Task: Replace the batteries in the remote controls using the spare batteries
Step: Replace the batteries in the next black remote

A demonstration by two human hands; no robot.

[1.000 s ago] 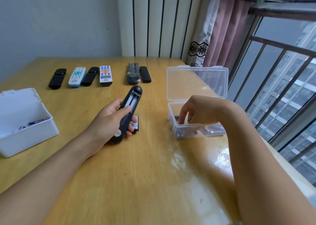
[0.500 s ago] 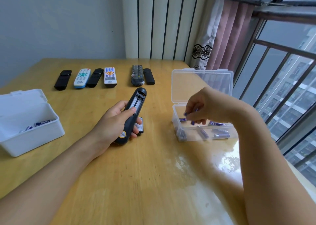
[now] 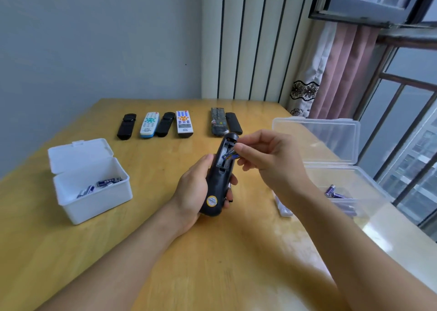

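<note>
Wooden table (image 3: pixel 146 251) beside a window, boxes and remotes laid out.
Left hand (image 3: pixel 194 192) grips the black remote (image 3: pixel 218 180), back open; right hand (image 3: pixel 267 159) pinches batteries (image 3: pixel 229 156) at its compartment.

head | worn high | faces forward-down | close over wooden table (image 3: pixel 146 251)

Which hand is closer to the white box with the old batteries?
Left. The left hand is just right of the white box; the right hand is farther right, beyond the remote.
</note>
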